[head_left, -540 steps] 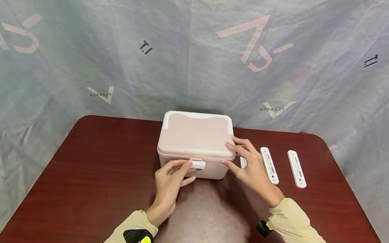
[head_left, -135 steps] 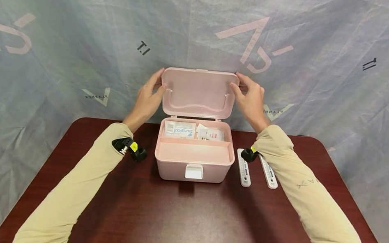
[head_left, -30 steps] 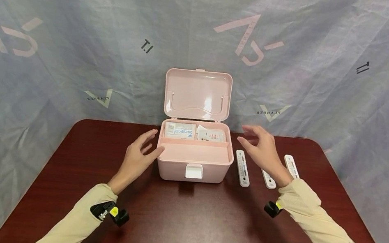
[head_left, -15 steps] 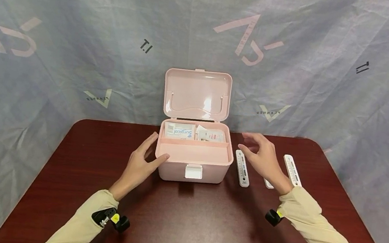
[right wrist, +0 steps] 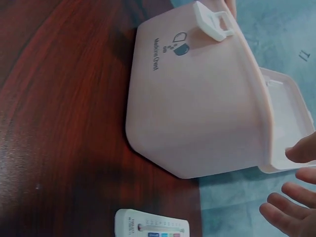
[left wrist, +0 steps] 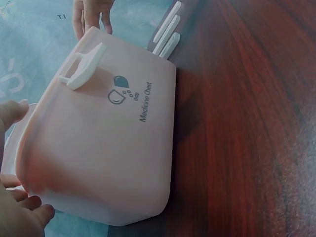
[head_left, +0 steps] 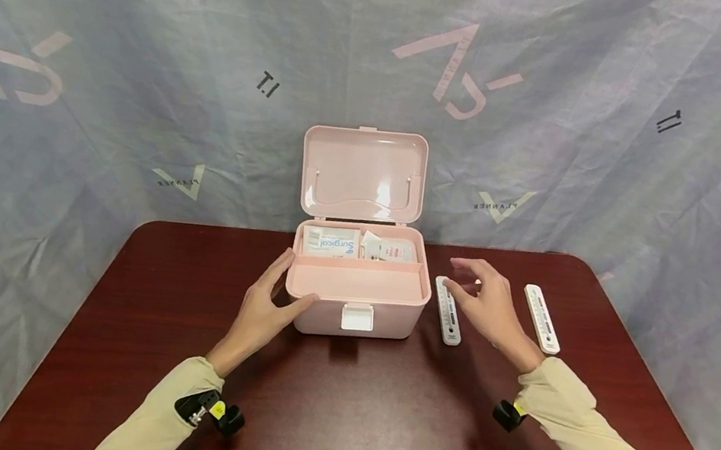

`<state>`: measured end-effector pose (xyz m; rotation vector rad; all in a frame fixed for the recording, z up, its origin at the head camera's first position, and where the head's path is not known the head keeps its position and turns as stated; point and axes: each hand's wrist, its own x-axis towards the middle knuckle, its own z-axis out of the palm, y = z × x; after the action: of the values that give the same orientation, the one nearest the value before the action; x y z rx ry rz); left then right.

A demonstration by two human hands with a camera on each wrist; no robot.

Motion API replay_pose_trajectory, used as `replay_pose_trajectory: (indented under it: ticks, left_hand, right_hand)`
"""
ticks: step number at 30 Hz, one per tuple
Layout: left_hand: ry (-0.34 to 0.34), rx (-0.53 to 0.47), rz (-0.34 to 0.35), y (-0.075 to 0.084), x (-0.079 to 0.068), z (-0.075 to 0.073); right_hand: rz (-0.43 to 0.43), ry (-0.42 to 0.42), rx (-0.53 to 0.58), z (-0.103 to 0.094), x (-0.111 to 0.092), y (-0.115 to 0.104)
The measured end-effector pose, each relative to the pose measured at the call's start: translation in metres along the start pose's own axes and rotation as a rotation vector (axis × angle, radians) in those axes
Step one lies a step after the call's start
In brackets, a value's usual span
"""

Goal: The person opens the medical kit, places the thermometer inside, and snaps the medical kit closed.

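Note:
A pink medicine chest (head_left: 320,318) stands with its lid (head_left: 368,168) raised and its white latch (head_left: 357,317) facing me. My left hand (head_left: 258,314) is spread around the chest's front left corner, thumb at the front rim and fingers along the left side. Over the thermometers to the right hovers my right hand (head_left: 493,305), its fingers loosely bent and nothing between them. The nearest white thermometer (head_left: 448,312) lies beside the chest, another thermometer (head_left: 542,320) farther right. The middle one is mostly hidden under the right hand in the head view.
Inside the chest's rear compartment sit a packet marked Surgical (head_left: 330,241) and a white packet (head_left: 390,249). A pink divider separates them from the front compartment. A grey printed cloth (head_left: 214,81) hangs behind the dark red table (head_left: 333,421).
Long before, the lid was closed; both hands later held it raised and then let go. Lately my left hand came onto the chest's corner, while the right moved lower over the thermometers.

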<state>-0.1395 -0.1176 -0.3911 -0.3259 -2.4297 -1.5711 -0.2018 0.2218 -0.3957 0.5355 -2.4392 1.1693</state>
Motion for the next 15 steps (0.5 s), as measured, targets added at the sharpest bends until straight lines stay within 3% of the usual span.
replay_pose_trajectory:
  ticks: [15]
  left_hand:
    - [0.024, -0.001, 0.023, -0.006, 0.002, 0.007]
  right_hand:
    - [0.067, 0.017, 0.016, 0.006, -0.017, 0.014]
